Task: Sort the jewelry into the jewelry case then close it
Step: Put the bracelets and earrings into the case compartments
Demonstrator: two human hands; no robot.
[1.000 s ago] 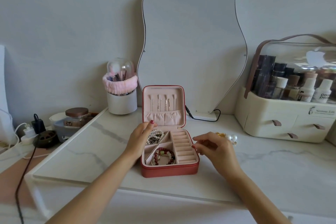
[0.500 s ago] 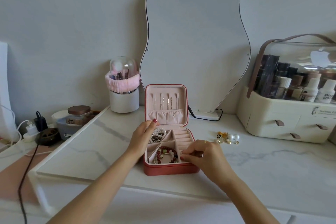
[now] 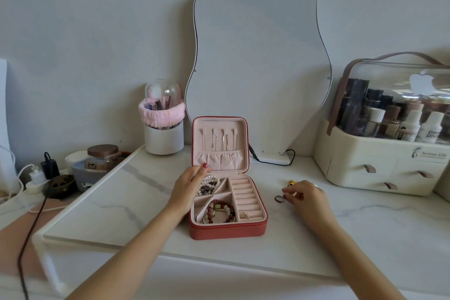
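Observation:
The red jewelry case (image 3: 226, 230) stands open mid-table, its pink lid upright with necklaces hung inside. Pearl pieces (image 3: 208, 184) fill its back left compartment, a red bead bracelet (image 3: 220, 210) lies in the front one, and a small gold earring (image 3: 243, 215) sits at the near end of the ring rolls. My left hand (image 3: 188, 184) holds the case at the lid's lower left corner, fingertip on the lining. Right of the case, my right hand (image 3: 305, 196) curls its fingertips on a small shiny piece. A dark ring (image 3: 278, 198) and a gold piece (image 3: 291, 181) lie beside it.
A wavy mirror (image 3: 258, 68) leans on the wall behind the case, its cable (image 3: 275, 163) trailing on the marble top. A brush holder (image 3: 163, 129) stands back left, a cosmetics organizer (image 3: 379, 163) back right. Jars, chargers and cords crowd the lower left shelf.
My right hand left the ring rolls, where a gold earring now lies, and moved right to the loose jewelry on the table. My left hand stayed at the lid.

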